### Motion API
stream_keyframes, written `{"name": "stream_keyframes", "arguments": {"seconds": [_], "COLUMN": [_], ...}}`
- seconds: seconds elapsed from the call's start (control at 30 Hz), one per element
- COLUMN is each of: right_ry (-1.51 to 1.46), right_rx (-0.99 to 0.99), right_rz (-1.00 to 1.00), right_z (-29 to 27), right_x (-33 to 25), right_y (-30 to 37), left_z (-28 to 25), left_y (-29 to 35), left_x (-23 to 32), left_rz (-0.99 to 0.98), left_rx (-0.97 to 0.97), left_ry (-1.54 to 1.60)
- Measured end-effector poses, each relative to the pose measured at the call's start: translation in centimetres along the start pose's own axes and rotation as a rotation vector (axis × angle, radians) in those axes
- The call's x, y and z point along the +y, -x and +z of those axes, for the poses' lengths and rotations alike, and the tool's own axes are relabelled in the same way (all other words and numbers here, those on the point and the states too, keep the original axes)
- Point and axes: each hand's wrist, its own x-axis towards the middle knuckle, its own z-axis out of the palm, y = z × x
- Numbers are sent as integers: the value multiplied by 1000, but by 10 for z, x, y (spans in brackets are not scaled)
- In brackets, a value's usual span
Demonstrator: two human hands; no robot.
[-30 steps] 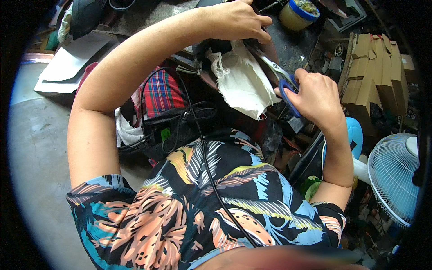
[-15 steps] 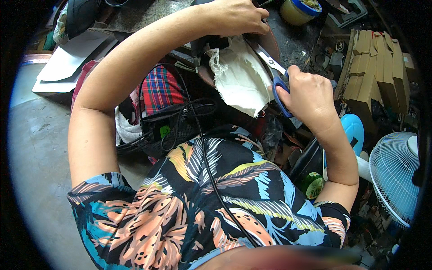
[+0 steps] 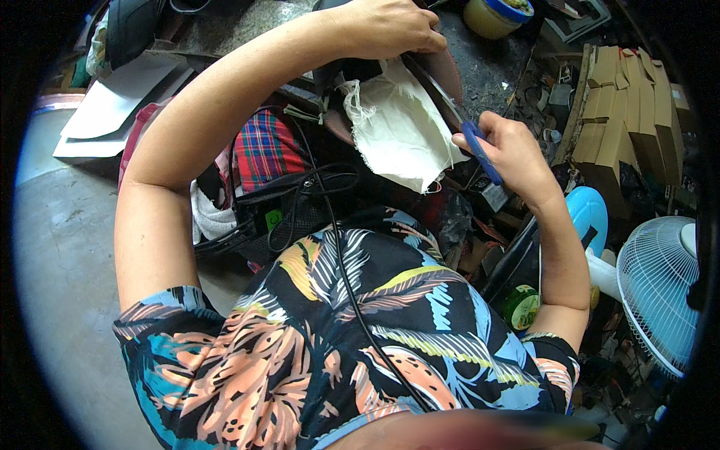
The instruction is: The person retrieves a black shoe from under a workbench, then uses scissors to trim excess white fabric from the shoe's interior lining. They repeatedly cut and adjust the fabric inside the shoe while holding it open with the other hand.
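Note:
Scissors with blue handles [image 3: 481,154] are in my right hand [image 3: 519,156], whose fingers are closed round the grips. Their metal blades reach up and to the left along the right edge of a white cloth [image 3: 403,127] with frayed, stringy edges. The cloth hangs below my left hand [image 3: 397,28], which is curled closed at the top of the view over the cloth's upper end. Beside the blades curves the edge of a brown, leather-like piece [image 3: 448,75]. The left fingertips and exactly what they pinch are partly hidden.
A dark worktop [image 3: 480,67] lies beyond, with a blue-rimmed tub [image 3: 491,19] on it. Flattened cardboard boxes [image 3: 622,112] stack at the right, above a white fan [image 3: 660,292]. White sheets [image 3: 120,97] and red plaid cloth [image 3: 270,150] are at the left. A black cable [image 3: 337,262] runs down my front.
My right hand has shifted slightly rightward and turned, so the scissors' handles now show edge-on. The cloth's lower right part is spread wider. My left hand stays almost in place.

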Motion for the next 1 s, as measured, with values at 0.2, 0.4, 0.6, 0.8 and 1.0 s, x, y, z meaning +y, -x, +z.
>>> {"name": "stream_keyframes", "arguments": {"seconds": [0.2,0.4,0.6,0.8,1.0], "right_ry": [-8,-140,-5,-63,422], "right_rx": [-49,-99,-16,145,252], "right_rz": [-16,75,-26,259,129], "right_z": [0,-5,-5,-41,-23], "right_x": [13,17,16,54,41], "right_y": [-5,-6,-1,-5,-30], "left_z": [1,-1,-6,-10,-54], "left_y": [-2,-3,-3,3,20], "left_x": [-2,-2,1,0,21], "left_rz": [-9,-30,-63,-137,-322], "left_rx": [-2,-52,-89,-6,327], "left_ry": [30,63,53,166,186]}}
